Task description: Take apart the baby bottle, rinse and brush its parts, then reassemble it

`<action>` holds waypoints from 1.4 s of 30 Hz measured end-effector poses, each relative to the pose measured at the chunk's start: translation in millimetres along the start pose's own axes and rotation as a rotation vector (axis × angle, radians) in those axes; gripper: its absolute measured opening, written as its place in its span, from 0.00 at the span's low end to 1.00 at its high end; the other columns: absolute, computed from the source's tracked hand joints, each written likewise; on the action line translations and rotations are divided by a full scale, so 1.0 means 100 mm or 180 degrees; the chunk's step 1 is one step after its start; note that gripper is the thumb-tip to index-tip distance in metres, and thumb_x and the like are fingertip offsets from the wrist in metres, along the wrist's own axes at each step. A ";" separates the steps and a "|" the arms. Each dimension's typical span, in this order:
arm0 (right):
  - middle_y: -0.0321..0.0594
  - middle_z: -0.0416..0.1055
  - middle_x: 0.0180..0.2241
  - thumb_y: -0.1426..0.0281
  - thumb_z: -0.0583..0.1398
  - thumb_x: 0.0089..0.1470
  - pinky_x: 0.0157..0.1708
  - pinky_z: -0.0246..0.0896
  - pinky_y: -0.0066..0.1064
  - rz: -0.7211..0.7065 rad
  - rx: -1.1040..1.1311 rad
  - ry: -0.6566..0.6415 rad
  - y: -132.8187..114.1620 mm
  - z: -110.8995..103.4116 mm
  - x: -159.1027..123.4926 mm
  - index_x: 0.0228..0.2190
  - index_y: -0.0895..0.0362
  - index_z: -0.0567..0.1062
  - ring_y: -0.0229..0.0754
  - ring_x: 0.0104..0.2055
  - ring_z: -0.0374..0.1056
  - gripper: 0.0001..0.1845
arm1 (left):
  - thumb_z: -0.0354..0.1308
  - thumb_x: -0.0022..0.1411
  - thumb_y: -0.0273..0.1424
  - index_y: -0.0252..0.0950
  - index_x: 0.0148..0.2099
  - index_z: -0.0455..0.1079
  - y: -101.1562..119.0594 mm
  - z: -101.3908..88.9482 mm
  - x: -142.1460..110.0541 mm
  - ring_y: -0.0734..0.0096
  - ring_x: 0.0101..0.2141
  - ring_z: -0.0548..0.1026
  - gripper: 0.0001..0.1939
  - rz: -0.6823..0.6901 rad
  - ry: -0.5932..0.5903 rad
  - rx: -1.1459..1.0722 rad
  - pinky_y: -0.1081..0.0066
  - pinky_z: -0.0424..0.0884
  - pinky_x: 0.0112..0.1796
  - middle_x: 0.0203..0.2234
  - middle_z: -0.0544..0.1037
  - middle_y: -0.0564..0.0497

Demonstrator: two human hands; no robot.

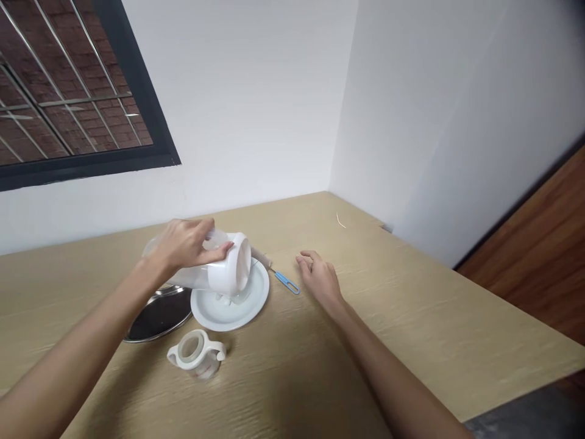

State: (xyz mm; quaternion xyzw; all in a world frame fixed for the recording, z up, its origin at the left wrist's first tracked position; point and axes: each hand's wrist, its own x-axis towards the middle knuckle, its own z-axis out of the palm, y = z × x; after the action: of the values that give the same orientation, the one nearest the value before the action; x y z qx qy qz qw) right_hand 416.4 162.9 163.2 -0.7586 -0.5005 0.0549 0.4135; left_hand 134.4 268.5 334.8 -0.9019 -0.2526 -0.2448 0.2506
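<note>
Left hand (185, 244) holds tilted container (223, 273) over plate (214, 319); two-handled cup (200, 360) nearby

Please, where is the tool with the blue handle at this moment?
In the head view, the blue-handled tool lies on the table near the picture's middle, between the white plate and the right hand.
</note>
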 end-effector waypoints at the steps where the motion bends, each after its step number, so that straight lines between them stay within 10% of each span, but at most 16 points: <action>1: 0.42 0.75 0.23 0.60 0.53 0.64 0.33 0.58 0.33 0.0028 -0.0032 0.0013 -0.01 -0.01 0.00 0.48 0.60 0.77 0.46 0.28 0.72 0.21 | 0.51 0.60 0.55 0.40 0.25 0.59 -0.04 -0.01 -0.01 0.71 0.16 0.60 0.25 -0.0052 -0.0041 0.0071 0.70 0.51 0.22 0.13 0.65 0.53; 11: 0.37 0.69 0.18 0.61 0.52 0.64 0.28 0.50 0.31 0.0045 0.0010 0.0098 -0.13 -0.12 -0.02 0.45 0.58 0.77 0.44 0.22 0.65 0.19 | 0.53 0.61 0.52 0.41 0.25 0.55 -0.21 -0.36 -0.25 0.72 0.17 0.60 0.23 -0.0200 -0.0308 0.0231 0.69 0.56 0.22 0.14 0.64 0.54; 23: 0.42 0.74 0.25 0.62 0.46 0.68 0.27 0.46 0.32 -0.0274 -0.0078 0.0280 -0.18 -0.15 -0.03 0.35 0.57 0.73 0.43 0.25 0.66 0.20 | 0.53 0.60 0.52 0.40 0.24 0.55 -0.04 -0.08 0.23 0.70 0.19 0.65 0.24 -0.0304 -0.0296 -0.0059 0.71 0.55 0.25 0.15 0.68 0.52; 32: 0.33 0.52 0.13 0.50 0.51 0.64 0.25 0.39 0.33 -0.0441 0.0003 0.0473 -0.21 -0.18 -0.05 0.13 0.53 0.51 0.35 0.19 0.44 0.34 | 0.55 0.61 0.54 0.41 0.25 0.54 -0.45 -0.25 -0.08 0.70 0.17 0.62 0.25 -0.0360 -0.0630 0.0258 0.70 0.53 0.23 0.15 0.67 0.53; 42: 0.32 0.54 0.14 0.56 0.49 0.65 0.24 0.41 0.32 -0.0642 -0.0005 0.0421 -0.16 -0.12 -0.03 0.14 0.53 0.55 0.35 0.19 0.44 0.30 | 0.55 0.60 0.49 0.40 0.24 0.53 -0.14 -0.23 0.01 0.75 0.17 0.55 0.22 -0.0335 -0.0676 -0.0499 0.72 0.55 0.22 0.13 0.57 0.59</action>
State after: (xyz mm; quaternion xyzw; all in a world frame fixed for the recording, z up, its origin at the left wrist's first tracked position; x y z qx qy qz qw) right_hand 409.5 155.9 181.2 -0.7067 -0.5460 -0.0375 0.4484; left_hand 119.8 265.7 357.3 -0.9250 -0.3048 -0.1798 0.1381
